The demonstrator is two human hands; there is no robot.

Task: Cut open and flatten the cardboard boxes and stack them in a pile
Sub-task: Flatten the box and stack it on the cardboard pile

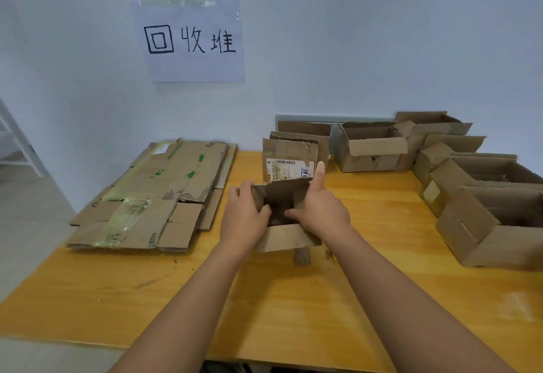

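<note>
Between both hands sits a small open cardboard box [283,202], out in the middle of the wooden table [293,314]. The left hand [245,220] grips its left wall, thumb curled over the rim, and the right hand [321,206] grips the right wall with the thumb sticking up; the fingertips inside are hidden in shadow. The box's near flap hangs toward the person, and a cardboard scrap [302,256] peeks out just under it.

Right behind the hands stands another box with a shipping label [289,169]; there's a barcode, but the print is too blurry to read. Left of the hands lies the pile of flattened cardboard [152,196], hanging over the table edge. Open boxes [470,181] crowd the right side, some cut off by the frame. A taped paper sign [191,40] on the wall reads 回收堆. Bare tabletop runs under the forearms.
</note>
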